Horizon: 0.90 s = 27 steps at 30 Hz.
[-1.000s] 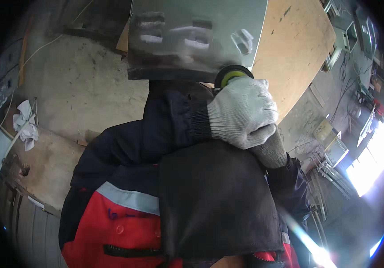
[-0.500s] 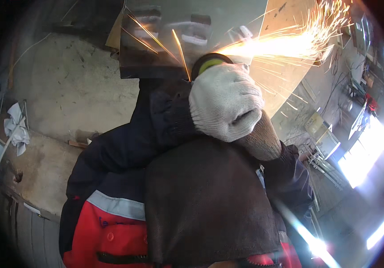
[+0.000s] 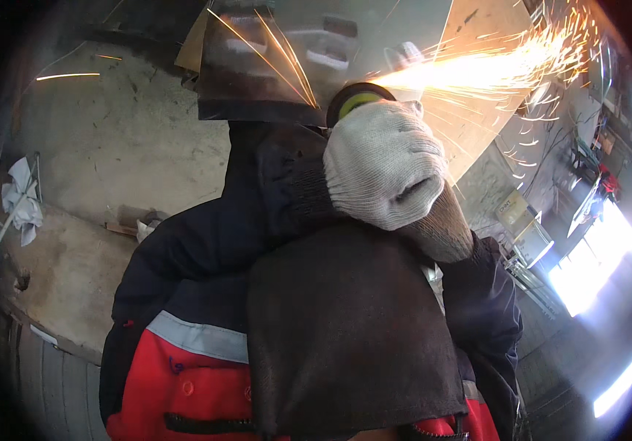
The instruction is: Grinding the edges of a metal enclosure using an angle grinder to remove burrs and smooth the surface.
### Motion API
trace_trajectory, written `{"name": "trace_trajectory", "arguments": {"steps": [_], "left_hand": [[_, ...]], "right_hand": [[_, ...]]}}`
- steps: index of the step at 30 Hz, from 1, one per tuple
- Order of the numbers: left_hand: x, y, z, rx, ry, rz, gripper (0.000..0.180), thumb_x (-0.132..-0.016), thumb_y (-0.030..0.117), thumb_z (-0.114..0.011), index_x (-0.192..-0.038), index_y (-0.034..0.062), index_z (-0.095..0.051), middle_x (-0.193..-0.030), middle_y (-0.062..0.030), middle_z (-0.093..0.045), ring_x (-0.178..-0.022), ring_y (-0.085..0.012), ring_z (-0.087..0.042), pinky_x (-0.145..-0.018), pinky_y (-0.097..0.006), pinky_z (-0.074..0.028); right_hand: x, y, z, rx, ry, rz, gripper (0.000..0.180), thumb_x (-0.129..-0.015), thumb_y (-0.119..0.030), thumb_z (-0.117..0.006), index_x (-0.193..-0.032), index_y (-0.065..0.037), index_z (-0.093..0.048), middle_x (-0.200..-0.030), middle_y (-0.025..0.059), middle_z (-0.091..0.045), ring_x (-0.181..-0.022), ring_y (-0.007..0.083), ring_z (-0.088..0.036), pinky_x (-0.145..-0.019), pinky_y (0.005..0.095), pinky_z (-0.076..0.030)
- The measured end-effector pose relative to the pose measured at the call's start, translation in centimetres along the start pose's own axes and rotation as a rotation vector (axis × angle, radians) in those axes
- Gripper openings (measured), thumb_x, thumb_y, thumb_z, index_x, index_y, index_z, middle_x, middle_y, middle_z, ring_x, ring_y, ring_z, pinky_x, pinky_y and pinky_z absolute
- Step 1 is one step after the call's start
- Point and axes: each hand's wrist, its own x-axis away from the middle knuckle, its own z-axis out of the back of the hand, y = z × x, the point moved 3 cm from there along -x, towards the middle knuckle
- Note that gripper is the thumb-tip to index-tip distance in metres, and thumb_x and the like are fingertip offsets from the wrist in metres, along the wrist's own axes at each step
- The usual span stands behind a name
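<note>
White-gloved right hand (image 3: 385, 162) holds grinder (image 3: 356, 101) at steel sheet (image 3: 308, 51) edge.

Rough concrete floor (image 3: 95, 147) w/ metal sheet (image 3: 316, 51) on plywood board (image 3: 485, 88), white rag (image 3: 22, 202) nearby.

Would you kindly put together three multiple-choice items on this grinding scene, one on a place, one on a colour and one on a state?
1. Where do most sparks fly?
A. upper right
B. lower left
C. straight down

2. What colour is the glove?
A. black
B. white
C. orange

3. What is the state of the grinder?
A. lying unused
B. boxed
C. cutting at the metal sheet

Answers:
1 A, the bright stream runs over the wooden board toward the upper right.
2 B, the knit glove is white.
3 C, sparks burst from where its disc meets the sheet.
</note>
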Motion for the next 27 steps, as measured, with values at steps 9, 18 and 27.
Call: {"name": "trace_trajectory", "arguments": {"steps": [9,18,27], "left_hand": [[0.1,1.1,0.5,0.011,-0.022,0.034,0.010,-0.074,0.008,-0.074,-0.084,0.0067,-0.075,-0.090,-0.0064,-0.076,-0.091,-0.0276,-0.075,-0.093,-0.045,-0.060],[1.2,0.7,1.7,0.010,0.071,0.025,0.013,-0.069,0.005,-0.074,-0.082,0.0050,-0.075,-0.088,-0.0083,-0.076,-0.088,-0.0283,-0.075,-0.091,-0.047,-0.060],[1.2,0.8,5.1,-0.040,0.193,0.014,0.016,-0.071,0.004,-0.071,-0.086,0.0030,-0.075,-0.094,-0.0105,-0.078,-0.093,-0.0277,-0.076,-0.097,-0.050,-0.058]], "right_hand": [[1.8,1.0,-1.0,-0.216,0.131,-0.125,0.038,-0.088,-0.021,-0.084,-0.120,-0.003,-0.071,-0.111,0.0112,-0.076,-0.104,0.0212,-0.073,-0.091,0.0356,-0.058],[0.9,1.0,-2.2,-0.287,0.004,-0.181,0.042,-0.090,-0.025,-0.082,-0.122,-0.002,-0.069,-0.115,0.0127,-0.075,-0.108,0.0222,-0.072,-0.093,0.0367,-0.057],[-2.6,-3.6,-2.0,-0.218,-0.068,-0.157,0.043,-0.088,-0.027,-0.085,-0.119,0.000,-0.070,-0.110,0.0131,-0.076,-0.104,0.0213,-0.073,-0.091,0.0370,-0.057]]}}
